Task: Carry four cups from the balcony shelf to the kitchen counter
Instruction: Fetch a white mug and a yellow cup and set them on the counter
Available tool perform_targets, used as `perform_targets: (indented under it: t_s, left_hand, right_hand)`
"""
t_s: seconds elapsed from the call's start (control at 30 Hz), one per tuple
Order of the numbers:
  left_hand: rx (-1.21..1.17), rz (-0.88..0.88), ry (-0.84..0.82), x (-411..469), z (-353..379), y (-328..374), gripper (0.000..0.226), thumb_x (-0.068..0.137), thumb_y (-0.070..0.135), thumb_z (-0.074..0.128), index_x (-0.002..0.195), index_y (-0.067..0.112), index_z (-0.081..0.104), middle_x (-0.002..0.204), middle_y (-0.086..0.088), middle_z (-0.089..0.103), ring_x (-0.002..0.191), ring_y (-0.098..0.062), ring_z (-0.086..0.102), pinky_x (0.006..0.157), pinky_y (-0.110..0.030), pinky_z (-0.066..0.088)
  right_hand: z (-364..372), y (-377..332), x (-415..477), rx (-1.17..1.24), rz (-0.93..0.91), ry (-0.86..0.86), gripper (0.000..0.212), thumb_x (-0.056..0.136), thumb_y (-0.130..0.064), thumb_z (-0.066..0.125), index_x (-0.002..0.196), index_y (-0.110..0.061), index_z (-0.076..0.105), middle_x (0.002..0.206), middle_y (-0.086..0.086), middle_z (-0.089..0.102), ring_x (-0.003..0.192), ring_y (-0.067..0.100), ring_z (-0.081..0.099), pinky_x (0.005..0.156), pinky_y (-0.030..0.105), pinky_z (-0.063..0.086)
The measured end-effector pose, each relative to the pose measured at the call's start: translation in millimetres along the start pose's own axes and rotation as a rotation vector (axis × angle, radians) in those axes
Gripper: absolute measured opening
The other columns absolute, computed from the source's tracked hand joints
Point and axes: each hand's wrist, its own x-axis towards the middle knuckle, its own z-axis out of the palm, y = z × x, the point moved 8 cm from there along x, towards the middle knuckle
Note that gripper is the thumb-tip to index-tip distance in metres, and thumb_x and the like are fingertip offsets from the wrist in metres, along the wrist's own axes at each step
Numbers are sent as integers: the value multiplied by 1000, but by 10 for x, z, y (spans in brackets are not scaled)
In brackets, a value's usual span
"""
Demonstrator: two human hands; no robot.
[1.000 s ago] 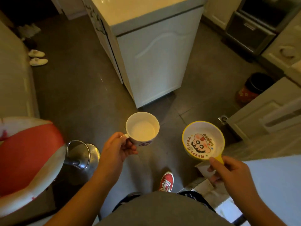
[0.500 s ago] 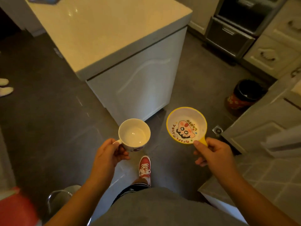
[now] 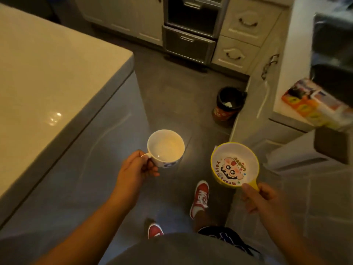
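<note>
My left hand (image 3: pixel 134 169) grips the handle of a white mug (image 3: pixel 165 147) with a blue print low on its side; the mug is upright and looks empty. My right hand (image 3: pixel 261 199) pinches the short handle of a yellow-rimmed cup (image 3: pixel 234 164) with a cartoon face printed inside. Both cups hang at waist height over the dark floor, about a hand's width apart. A pale island counter top (image 3: pixel 47 73) fills the left side, its corner just left of the mug.
A dark waste bin (image 3: pixel 228 105) stands on the floor ahead by the right cabinets (image 3: pixel 246 115). Drawers (image 3: pixel 240 39) and a dark oven front (image 3: pixel 189 39) line the far wall. A colourful packet (image 3: pixel 313 104) lies on the right counter. My red shoes (image 3: pixel 200 197) are below.
The view has swung and advanced into the kitchen: the island slid to the left, and the drawers and right counter came into view. Both hands keep the same grip on their cups.
</note>
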Motion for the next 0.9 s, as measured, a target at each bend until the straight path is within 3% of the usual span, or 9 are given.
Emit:
perform_targets:
  t_s: [0.13, 0.37, 0.53, 0.63, 0.77, 0.9]
  left_hand:
    - [-20, -38, -51, 593, 744, 138, 36, 96, 6, 43, 63, 11, 57, 55, -3, 62, 54, -19, 63, 55, -29, 57]
    - [6, -32, -44, 1238, 1540, 465, 32, 97, 6, 39, 68, 6, 54, 57, -5, 62, 55, -18, 62, 55, -27, 57]
    - [47, -33, 32, 1506, 1467, 626, 32, 97, 10, 42, 69, 7, 58, 62, -8, 65, 62, -25, 64, 64, -37, 57]
    - [114, -12, 91, 1725, 1310, 742, 30, 97, 12, 42, 76, -3, 57, 67, -13, 67, 64, -26, 66, 64, -33, 60]
    - [79, -32, 165, 2155, 1110, 866, 30, 98, 11, 41, 83, -13, 52, 68, -16, 66, 63, -27, 65, 68, -40, 57]
    - [4, -54, 206, 2784, 1034, 1070, 27, 98, 6, 40, 79, -6, 55, 63, -15, 62, 59, -24, 64, 64, -38, 56]
  right_hand:
    - [-318, 40, 504, 27, 21, 79, 16, 84, -29, 68, 69, -29, 72, 62, 0, 73, 43, 11, 64, 45, 25, 50]
    - [-492, -216, 1529, 22, 28, 5, 20, 87, -22, 68, 68, -24, 70, 65, 3, 73, 43, 16, 65, 43, 25, 49]
    - [-354, -644, 2221, -24, -1, -76, 19, 86, -29, 68, 67, -26, 69, 67, 0, 74, 45, 16, 67, 40, 17, 47]
    - [-141, -1005, 2707, -69, -54, -127, 23, 85, -29, 68, 65, -18, 66, 64, 4, 72, 44, 19, 66, 41, 26, 50]
    - [259, -1460, 3321, -103, -89, -197, 28, 84, -34, 67, 66, -13, 62, 64, 5, 72, 46, 21, 67, 45, 33, 54]
    - [617, -1877, 3870, -131, -111, -234, 27, 84, -32, 68, 67, -10, 64, 66, 5, 72, 46, 21, 67, 47, 36, 53]
